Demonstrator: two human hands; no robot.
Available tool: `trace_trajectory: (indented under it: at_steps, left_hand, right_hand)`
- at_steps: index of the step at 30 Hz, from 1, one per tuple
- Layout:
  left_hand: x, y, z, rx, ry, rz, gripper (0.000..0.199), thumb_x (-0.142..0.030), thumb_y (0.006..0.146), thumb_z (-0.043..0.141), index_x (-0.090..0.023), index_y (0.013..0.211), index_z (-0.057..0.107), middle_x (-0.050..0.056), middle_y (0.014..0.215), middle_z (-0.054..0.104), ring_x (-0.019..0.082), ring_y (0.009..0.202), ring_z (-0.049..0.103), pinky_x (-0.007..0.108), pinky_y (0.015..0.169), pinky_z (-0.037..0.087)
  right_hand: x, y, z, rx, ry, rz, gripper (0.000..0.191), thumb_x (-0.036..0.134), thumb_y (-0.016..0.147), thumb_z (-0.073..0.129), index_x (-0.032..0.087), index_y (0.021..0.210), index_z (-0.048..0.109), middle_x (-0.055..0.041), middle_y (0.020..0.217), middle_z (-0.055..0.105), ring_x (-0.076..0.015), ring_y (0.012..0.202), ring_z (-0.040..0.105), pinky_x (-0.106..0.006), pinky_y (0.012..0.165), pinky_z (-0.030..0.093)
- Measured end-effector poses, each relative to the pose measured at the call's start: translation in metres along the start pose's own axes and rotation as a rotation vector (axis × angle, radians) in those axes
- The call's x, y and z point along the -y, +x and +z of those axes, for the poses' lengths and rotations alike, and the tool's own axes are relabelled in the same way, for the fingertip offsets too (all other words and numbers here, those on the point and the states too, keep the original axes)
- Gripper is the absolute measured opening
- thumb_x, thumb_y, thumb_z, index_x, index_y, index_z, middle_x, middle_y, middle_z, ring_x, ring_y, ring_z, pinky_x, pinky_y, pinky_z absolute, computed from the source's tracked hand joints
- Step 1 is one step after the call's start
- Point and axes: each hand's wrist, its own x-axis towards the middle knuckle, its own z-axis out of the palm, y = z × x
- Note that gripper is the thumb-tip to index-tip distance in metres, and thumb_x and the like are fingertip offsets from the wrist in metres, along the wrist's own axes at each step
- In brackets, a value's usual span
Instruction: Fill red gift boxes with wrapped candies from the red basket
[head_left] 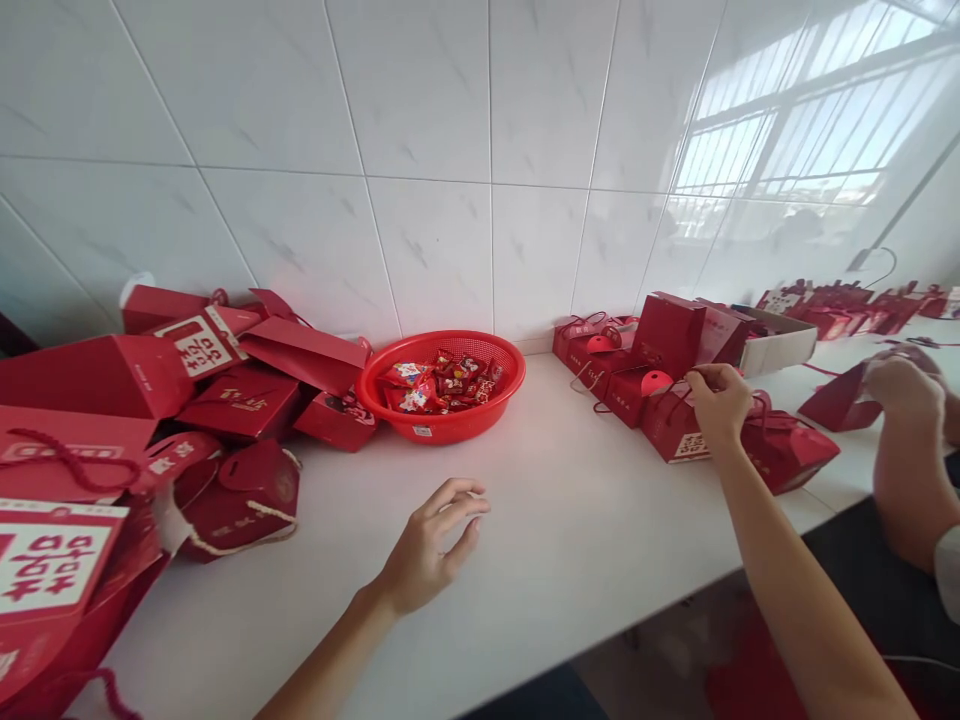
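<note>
My left hand (pixel 439 545) is over the white table, its fingers loosely bent and apart, with nothing in it. Ahead of it stands a red plastic basket (pixel 420 428) holding several wrapped candies (pixel 461 378). Farther right, my right hand (pixel 721 402) is closed in a pinch at the top of a red gift box (pixel 667 425), where a thin cord handle runs; the fingertips partly hide what they grip. Against my right wrist's far side sits another red gift box (pixel 791 450), with more boxes (pixel 589 350) lined up behind.
Red gift boxes (pixel 240 405) lie heaped on the left, some with rope handles. At the right edge, another person's hands (pixel 907 385) hold a red box (pixel 840 397). A pale open carton (pixel 780 350) and more red boxes (pixel 832 310) stand along the tiled wall (pixel 427 100).
</note>
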Motion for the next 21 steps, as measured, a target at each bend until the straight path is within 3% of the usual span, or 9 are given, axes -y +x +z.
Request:
trace_trajectory:
  at_steps: [5,10,14,17,21]
  left_hand:
    - [0.001,0.002,-0.002,0.0,0.001,-0.015,0.02,-0.015,0.094,0.051,-0.021,0.094,0.07,0.007,0.106,0.068,0.015,0.086,0.069,0.027,0.077,0.058]
    - [-0.001,0.001,-0.003,0.014,-0.002,-0.032,0.021,-0.015,0.093,0.05,-0.02,0.092,0.071,0.009,0.104,0.068,0.017,0.089,0.069,0.028,0.077,0.058]
    - [0.0,-0.001,-0.003,0.012,-0.032,-0.056,0.021,-0.016,0.092,0.051,-0.018,0.09,0.072,0.011,0.105,0.068,0.016,0.082,0.069,0.028,0.073,0.058]
    - [0.004,-0.002,-0.003,-0.005,-0.036,-0.072,0.021,-0.015,0.091,0.051,-0.017,0.089,0.072,0.011,0.104,0.068,0.015,0.078,0.068,0.028,0.073,0.057]
    - [0.007,-0.003,-0.011,-0.027,0.021,-0.087,0.022,-0.013,0.091,0.05,-0.017,0.089,0.072,0.011,0.104,0.069,0.013,0.073,0.068,0.027,0.072,0.057]
  right_hand:
    - [-0.001,0.006,0.009,-0.038,0.005,0.033,0.005,0.014,0.067,0.062,0.018,0.069,0.059,-0.0023,0.066,0.062,-0.0193,0.066,0.06,-0.035,0.07,0.049]
    - [0.002,0.004,0.002,0.105,-0.017,0.0,0.011,0.02,0.073,0.064,0.024,0.065,0.057,-0.0062,0.07,0.062,-0.0225,0.069,0.06,-0.04,0.075,0.047]
    - [-0.019,0.007,-0.006,0.128,-0.297,-0.117,0.011,0.023,0.07,0.067,0.028,0.071,0.057,-0.0066,0.071,0.057,-0.0355,0.086,0.062,-0.057,0.086,0.042]
    - [-0.035,0.011,-0.006,0.084,-0.415,-0.231,0.021,0.032,0.063,0.076,0.03,0.068,0.056,-0.0075,0.068,0.052,-0.0464,0.104,0.057,-0.071,0.088,0.038]
    - [-0.021,0.003,-0.004,0.123,-0.488,-0.295,0.029,0.051,0.062,0.077,0.034,0.069,0.055,-0.0127,0.075,0.057,-0.053,0.109,0.054,-0.08,0.083,0.038]
